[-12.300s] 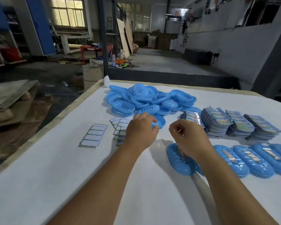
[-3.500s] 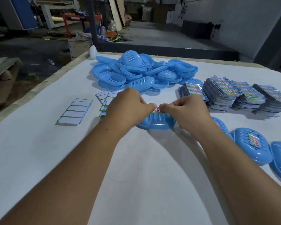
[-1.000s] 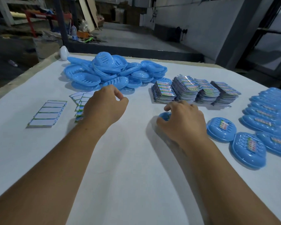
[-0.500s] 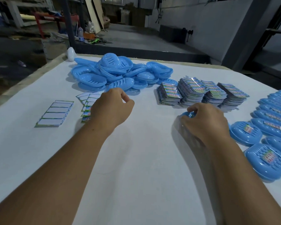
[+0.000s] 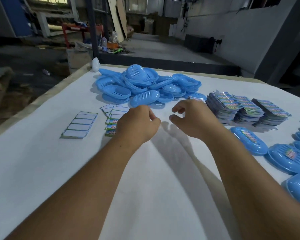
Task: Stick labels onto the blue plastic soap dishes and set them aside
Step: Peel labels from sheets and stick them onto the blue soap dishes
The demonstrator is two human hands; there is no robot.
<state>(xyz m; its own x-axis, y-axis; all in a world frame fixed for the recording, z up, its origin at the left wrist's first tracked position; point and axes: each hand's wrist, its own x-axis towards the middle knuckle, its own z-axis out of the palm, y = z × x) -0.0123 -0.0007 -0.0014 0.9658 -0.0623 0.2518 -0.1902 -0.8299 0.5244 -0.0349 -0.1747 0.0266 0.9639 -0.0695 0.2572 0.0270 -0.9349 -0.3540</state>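
Note:
A pile of unlabelled blue soap dishes [image 5: 145, 85] lies at the back of the white table [image 5: 42, 161]. Labelled blue dishes [image 5: 249, 142] lie in a row at the right, each with a colourful sticker on top. My left hand [image 5: 137, 123] hovers with curled fingers over the label sheets [image 5: 113, 111]; its fingertips are hidden, thumb against forefinger. My right hand [image 5: 192, 118] hangs just right of it, fingers loosely curled, holding nothing. Neither hand touches a dish.
Several stacks of colourful label sheets [image 5: 232, 106] stand behind my right hand. A white strip of backing sheets [image 5: 80, 125] lies to the left. A small white object [image 5: 95, 64] sits at the table's far left corner. Beyond the far edge lies workshop floor.
My right hand let go of the labelled dish at the right and moved back left toward my left hand. My left hand stayed above the label sheets.

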